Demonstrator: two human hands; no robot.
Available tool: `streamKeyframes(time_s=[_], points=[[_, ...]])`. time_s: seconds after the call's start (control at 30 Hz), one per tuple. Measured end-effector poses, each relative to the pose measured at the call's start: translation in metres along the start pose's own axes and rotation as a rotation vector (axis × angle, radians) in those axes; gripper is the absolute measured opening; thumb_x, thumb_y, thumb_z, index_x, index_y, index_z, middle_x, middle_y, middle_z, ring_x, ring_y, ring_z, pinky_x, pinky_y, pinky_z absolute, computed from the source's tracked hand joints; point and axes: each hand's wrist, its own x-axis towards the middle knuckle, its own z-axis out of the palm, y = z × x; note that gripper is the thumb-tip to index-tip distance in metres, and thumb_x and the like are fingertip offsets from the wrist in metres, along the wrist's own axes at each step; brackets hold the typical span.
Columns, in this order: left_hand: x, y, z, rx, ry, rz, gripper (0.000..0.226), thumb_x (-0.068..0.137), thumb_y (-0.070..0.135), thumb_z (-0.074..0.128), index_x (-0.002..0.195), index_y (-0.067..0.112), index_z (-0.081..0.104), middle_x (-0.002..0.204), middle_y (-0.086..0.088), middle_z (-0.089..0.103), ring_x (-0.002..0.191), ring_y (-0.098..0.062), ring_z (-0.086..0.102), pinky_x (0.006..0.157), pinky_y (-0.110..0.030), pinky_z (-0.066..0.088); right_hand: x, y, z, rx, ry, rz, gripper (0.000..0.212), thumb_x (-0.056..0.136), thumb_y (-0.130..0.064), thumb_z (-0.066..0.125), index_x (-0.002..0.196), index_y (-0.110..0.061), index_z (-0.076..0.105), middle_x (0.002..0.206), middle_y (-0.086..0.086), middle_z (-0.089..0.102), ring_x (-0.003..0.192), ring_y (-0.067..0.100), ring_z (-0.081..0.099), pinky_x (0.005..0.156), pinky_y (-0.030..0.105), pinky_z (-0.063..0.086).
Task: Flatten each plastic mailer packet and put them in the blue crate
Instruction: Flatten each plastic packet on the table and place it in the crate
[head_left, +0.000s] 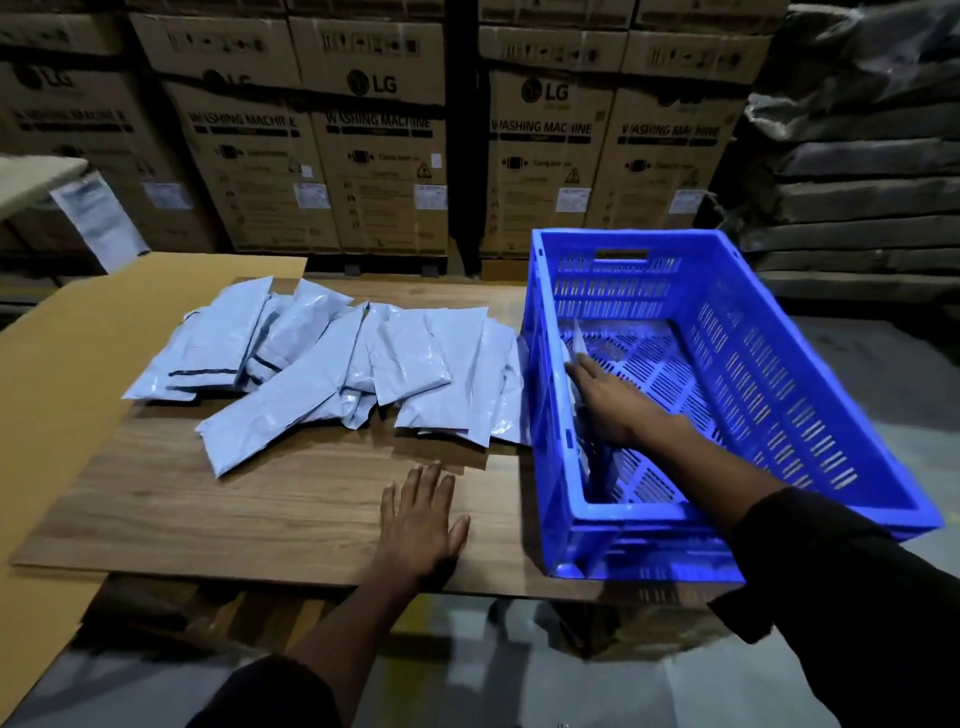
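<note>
Dim warehouse light falls from above on my table — the mailers show soft glare, corners darken, edges bow from the wide lens, and background cartons blur.

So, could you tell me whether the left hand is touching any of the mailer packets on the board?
Apart. The head view shows the left hand flat on the bare wooden board, with clear board between its fingertips and the nearest mailer packets.

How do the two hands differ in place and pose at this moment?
The left hand lies flat on the wooden board, fingers spread, touching no packet. The right hand reaches inside the blue crate, fingers extended against a mailer packet standing along the crate's left wall. Both hands are open, palm down.
</note>
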Motion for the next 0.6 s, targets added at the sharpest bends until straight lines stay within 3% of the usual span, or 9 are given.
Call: streamKeyframes(time_s=[0.07,0.13,0.17,0.23,0.3,0.33,0.37,0.47,0.6], points=[[-0.001,0.0,0.001,0.001,-0.006,0.005,0.071,0.086,0.059,0.035,0.142,0.018,0.052,0.157,-0.005,0.04,0.145,-0.03,0.035,0.112,-0.061,0.027,-0.001,0.0,0.001,0.122,0.069,0.004,0.076,0.1,-0.022,0.052,0.158,-0.011,0.005,0.165,0.019,0.0,0.141,0.046,0.033,0.108,0.052,0.038],[0.0,-0.001,0.002,0.002,0.002,0.009,0.071,0.086,0.06,0.034,0.142,0.019,0.052,0.158,-0.004,0.039,0.145,-0.03,0.034,0.113,-0.061,0.026,-0.003,-0.002,0.0,0.247,0.165,0.029,0.073,0.103,-0.032,0.046,0.157,-0.005,0.005,0.163,0.023,0.006,0.147,0.041,0.021,0.114,0.05,0.031],[0.0,-0.001,0.002,0.001,-0.002,0.006,0.071,0.086,0.06,0.035,0.141,0.019,0.053,0.157,-0.004,0.04,0.144,-0.03,0.036,0.112,-0.061,0.027,-0.004,-0.002,-0.001,0.296,0.183,0.054,0.069,0.104,-0.034,0.043,0.156,-0.002,0.011,0.16,0.026,0.016,0.146,0.04,0.024,0.114,0.048,0.032],[0.0,-0.002,0.003,0.0,-0.001,0.005,0.069,0.085,0.059,0.037,0.138,0.019,0.056,0.154,-0.005,0.044,0.142,-0.031,0.04,0.11,-0.062,0.031,-0.008,-0.004,-0.003,0.331,0.154,0.1,0.067,0.103,-0.048,0.035,0.148,0.001,0.028,0.141,0.03,0.047,0.129,0.044,0.047,0.096,0.042,0.041],[0.001,-0.002,0.002,-0.009,-0.004,0.016,0.069,0.085,0.059,0.037,0.137,0.018,0.057,0.153,-0.005,0.045,0.141,-0.031,0.041,0.109,-0.062,0.032,-0.01,-0.005,-0.002,0.336,0.148,0.065,0.095,0.088,-0.078,0.012,0.133,0.0,0.043,0.115,0.03,0.062,0.104,0.044,0.06,0.076,0.037,0.037],[0.0,-0.002,0.0,-0.018,-0.003,0.022,0.071,0.086,0.06,0.034,0.139,0.018,0.055,0.155,-0.005,0.043,0.143,-0.031,0.038,0.111,-0.062,0.03,-0.01,-0.005,0.0,0.334,0.144,0.052,0.101,0.083,-0.082,0.006,0.128,-0.001,0.046,0.109,0.03,0.063,0.099,0.044,0.061,0.073,0.037,0.036],[0.0,-0.002,0.0,-0.025,-0.007,0.029,0.074,0.086,0.061,0.03,0.143,0.019,0.051,0.159,-0.004,0.037,0.147,-0.03,0.032,0.114,-0.061,0.024,-0.01,-0.007,-0.001,0.322,0.171,0.067,0.092,0.089,-0.077,0.011,0.126,0.0,0.047,0.108,0.03,0.063,0.099,0.045,0.061,0.073,0.038,0.037],[0.001,-0.004,-0.004,-0.048,-0.01,0.049,0.082,0.085,0.064,0.02,0.151,0.02,0.04,0.165,-0.002,0.023,0.153,-0.027,0.017,0.118,-0.057,0.012,-0.008,-0.009,-0.01,0.261,0.331,0.156,0.043,0.105,-0.036,0.037,0.122,0.001,0.05,0.109,0.03,0.064,0.101,0.045,0.06,0.072,0.04,0.036],[0.001,-0.022,-0.008,-0.051,-0.007,0.104,0.068,0.086,0.053,0.039,0.133,0.009,0.06,0.145,-0.009,0.054,0.131,-0.03,0.054,0.106,-0.049,0.04,-0.009,-0.034,-0.042,0.246,0.703,0.192,0.03,0.099,-0.026,0.052,0.119,-0.004,0.058,0.111,0.023,0.067,0.1,0.043,0.062,0.077,0.045,0.049]])
